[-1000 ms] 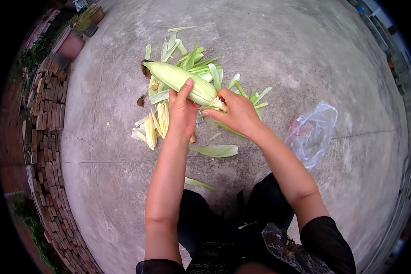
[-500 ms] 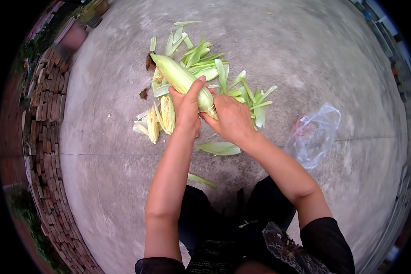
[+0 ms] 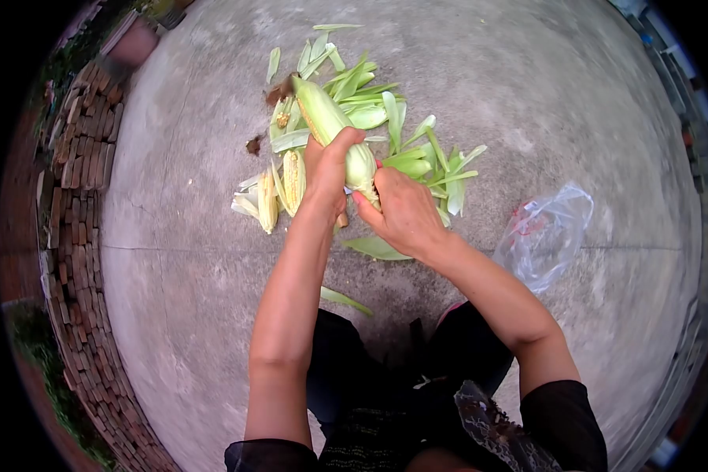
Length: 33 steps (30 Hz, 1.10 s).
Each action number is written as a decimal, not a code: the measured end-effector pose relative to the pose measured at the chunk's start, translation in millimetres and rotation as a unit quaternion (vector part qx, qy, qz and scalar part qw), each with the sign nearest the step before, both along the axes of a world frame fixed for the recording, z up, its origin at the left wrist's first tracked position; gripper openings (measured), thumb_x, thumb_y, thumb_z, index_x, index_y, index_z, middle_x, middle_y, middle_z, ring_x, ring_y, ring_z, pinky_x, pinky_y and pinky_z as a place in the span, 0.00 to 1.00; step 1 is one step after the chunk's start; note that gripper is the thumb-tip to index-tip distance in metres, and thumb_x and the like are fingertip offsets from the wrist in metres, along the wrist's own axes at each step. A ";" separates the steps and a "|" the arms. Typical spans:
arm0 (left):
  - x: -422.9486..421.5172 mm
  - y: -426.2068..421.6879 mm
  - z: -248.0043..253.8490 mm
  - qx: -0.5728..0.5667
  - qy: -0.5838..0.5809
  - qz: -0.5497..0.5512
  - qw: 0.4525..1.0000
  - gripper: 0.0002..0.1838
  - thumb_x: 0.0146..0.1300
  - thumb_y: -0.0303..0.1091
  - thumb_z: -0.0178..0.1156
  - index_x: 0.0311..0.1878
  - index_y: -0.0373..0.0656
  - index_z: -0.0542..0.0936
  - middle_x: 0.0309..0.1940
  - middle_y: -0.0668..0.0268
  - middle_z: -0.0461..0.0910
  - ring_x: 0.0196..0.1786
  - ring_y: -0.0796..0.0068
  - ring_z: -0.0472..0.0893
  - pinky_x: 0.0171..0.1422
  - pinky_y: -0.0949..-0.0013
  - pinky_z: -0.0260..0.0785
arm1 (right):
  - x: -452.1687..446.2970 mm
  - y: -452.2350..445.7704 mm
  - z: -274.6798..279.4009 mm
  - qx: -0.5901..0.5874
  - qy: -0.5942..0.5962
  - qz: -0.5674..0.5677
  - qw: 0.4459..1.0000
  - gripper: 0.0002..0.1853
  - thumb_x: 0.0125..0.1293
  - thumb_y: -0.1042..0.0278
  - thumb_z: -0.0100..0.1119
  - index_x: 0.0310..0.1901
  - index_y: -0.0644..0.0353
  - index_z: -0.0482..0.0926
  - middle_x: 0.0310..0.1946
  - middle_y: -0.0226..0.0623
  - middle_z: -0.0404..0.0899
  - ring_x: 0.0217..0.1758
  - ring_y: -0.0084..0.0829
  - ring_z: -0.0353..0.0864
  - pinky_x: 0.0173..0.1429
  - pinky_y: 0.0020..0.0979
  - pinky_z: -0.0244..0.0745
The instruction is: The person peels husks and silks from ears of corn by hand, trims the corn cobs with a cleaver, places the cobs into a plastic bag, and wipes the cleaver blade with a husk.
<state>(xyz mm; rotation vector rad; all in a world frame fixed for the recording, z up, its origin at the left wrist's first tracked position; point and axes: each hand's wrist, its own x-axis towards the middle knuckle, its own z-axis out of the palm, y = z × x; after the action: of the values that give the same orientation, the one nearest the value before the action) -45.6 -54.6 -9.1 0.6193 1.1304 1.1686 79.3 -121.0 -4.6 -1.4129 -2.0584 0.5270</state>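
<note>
An ear of corn (image 3: 322, 110), still in pale green husk, is held at a slant above the ground, its tip toward the upper left. My left hand (image 3: 329, 169) wraps round the middle of the ear, thumb on top. At the stem end, my right hand (image 3: 401, 203) is closed with its fingers pressed on the base of the husk. Beneath and beyond lie loose green husk leaves (image 3: 366, 94). Left of my left hand, peeled corn cobs (image 3: 294, 182) with pale yellow kernels rest on the concrete.
A clear plastic bag (image 3: 547, 236) lies on the concrete (image 3: 606, 330) at the right. Single husk leaves (image 3: 376, 248) lie nearer my legs. Brown corn silk (image 3: 254, 145) is scattered at the left. Stacked bricks (image 3: 79, 259) line the left edge, with a pink pot (image 3: 130, 43) behind.
The ear's tip has swung to the right and now stands a little steeper. Both hands keep their hold, the right one having shifted slightly right. The view has also shifted a little.
</note>
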 end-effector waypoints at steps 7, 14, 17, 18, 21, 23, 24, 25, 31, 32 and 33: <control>-2.1 5.1 -8.8 -0.001 -0.005 -0.027 1.000 0.15 0.53 0.33 0.61 0.40 0.36 0.71 0.25 0.58 0.76 0.25 0.67 0.78 0.30 0.65 0.74 | 1.3 3.4 -1.8 0.014 0.006 0.011 1.000 0.18 0.61 0.56 0.58 0.34 0.65 0.69 0.27 0.49 0.74 0.31 0.50 0.76 0.35 0.46 0.70; 2.9 -3.8 10.5 0.037 0.039 0.033 0.998 0.18 0.53 0.33 0.62 0.43 0.35 0.69 0.27 0.57 0.76 0.25 0.66 0.78 0.31 0.66 0.76 | 24.2 11.2 7.9 -0.080 -0.172 0.070 0.979 0.26 0.58 0.47 0.61 0.41 0.67 0.75 0.33 0.47 0.79 0.40 0.44 0.81 0.42 0.41 0.75; -8.6 -7.0 22.5 0.070 0.010 -0.055 0.996 0.23 0.52 0.34 0.61 0.49 0.32 0.68 0.30 0.55 0.77 0.30 0.62 0.82 0.34 0.62 0.78 | 45.6 17.6 -9.9 -0.154 -0.248 0.091 0.952 0.25 0.59 0.46 0.60 0.42 0.64 0.77 0.35 0.46 0.80 0.43 0.42 0.81 0.47 0.41 0.75; -6.9 -11.4 25.7 0.045 -0.100 -0.137 0.985 0.24 0.54 0.36 0.58 0.49 0.29 0.68 0.32 0.52 0.78 0.33 0.59 0.82 0.37 0.62 0.78 | 47.8 21.4 -18.8 -0.154 -0.248 0.089 0.952 0.25 0.59 0.46 0.60 0.42 0.64 0.77 0.35 0.46 0.80 0.43 0.42 0.81 0.47 0.41 0.75; 19.2 -28.4 20.6 0.001 -0.407 -0.340 0.848 0.28 0.54 0.36 0.54 0.54 0.22 0.66 0.45 0.37 0.76 0.46 0.48 0.81 0.52 0.60 0.77 | 51.7 27.8 -30.5 -0.212 -0.306 0.038 0.927 0.20 0.59 0.48 0.58 0.36 0.60 0.80 0.38 0.44 0.81 0.41 0.42 0.82 0.43 0.41 0.76; 48.6 -48.2 26.2 -0.009 -0.362 -0.362 0.859 0.29 0.53 0.32 0.56 0.56 0.24 0.65 0.51 0.37 0.73 0.51 0.50 0.79 0.57 0.59 0.74 | 53.1 28.3 -18.7 -0.221 -0.281 0.023 0.934 0.18 0.59 0.50 0.58 0.37 0.59 0.80 0.36 0.43 0.82 0.41 0.42 0.82 0.43 0.41 0.76; 50.2 -46.5 25.4 -0.008 -0.361 -0.362 0.859 0.29 0.53 0.32 0.56 0.56 0.24 0.65 0.51 0.37 0.73 0.51 0.50 0.79 0.57 0.59 0.74 | 54.6 27.9 -11.6 -0.226 -0.269 0.016 0.936 0.18 0.60 0.51 0.57 0.37 0.59 0.80 0.36 0.42 0.82 0.40 0.42 0.82 0.43 0.41 0.76; 52.0 -42.3 23.3 0.040 -0.286 -0.315 0.904 0.33 0.52 0.33 0.56 0.60 0.26 0.62 0.53 0.37 0.71 0.54 0.49 0.77 0.62 0.57 0.70 | 57.0 26.4 -4.9 -0.232 -0.255 0.007 0.939 0.17 0.60 0.52 0.57 0.37 0.59 0.80 0.35 0.42 0.82 0.40 0.42 0.82 0.43 0.41 0.76; 30.8 -20.5 25.8 0.112 0.085 -0.101 0.985 0.34 0.48 0.27 0.67 0.57 0.35 0.61 0.47 0.50 0.75 0.49 0.61 0.80 0.53 0.64 0.74 | 62.8 23.1 23.2 -0.039 -0.012 -0.133 0.990 0.11 0.65 0.60 0.55 0.36 0.61 0.78 0.33 0.41 0.82 0.32 0.35 0.82 0.37 0.36 0.76; 31.1 -22.8 34.8 0.115 0.149 -0.087 0.978 0.33 0.47 0.29 0.69 0.54 0.36 0.62 0.45 0.53 0.77 0.44 0.64 0.81 0.48 0.64 0.75 | 62.5 24.0 24.2 -0.038 -0.009 -0.135 0.990 0.11 0.65 0.60 0.55 0.36 0.61 0.78 0.33 0.41 0.82 0.32 0.35 0.82 0.37 0.36 0.76; 33.7 -26.8 42.7 0.119 0.152 -0.087 0.977 0.33 0.47 0.29 0.69 0.54 0.36 0.62 0.45 0.53 0.77 0.44 0.64 0.81 0.48 0.64 0.75 | 62.0 25.7 25.5 -0.090 0.164 -0.132 0.974 0.11 0.65 0.61 0.57 0.37 0.62 0.78 0.31 0.39 0.81 0.32 0.29 0.82 0.35 0.32 0.76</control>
<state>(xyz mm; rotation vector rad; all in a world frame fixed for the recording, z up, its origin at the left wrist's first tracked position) -11.9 -81.4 33.6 1.0897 1.1709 1.0892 141.3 -95.3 20.9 -1.5554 -1.5680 0.7886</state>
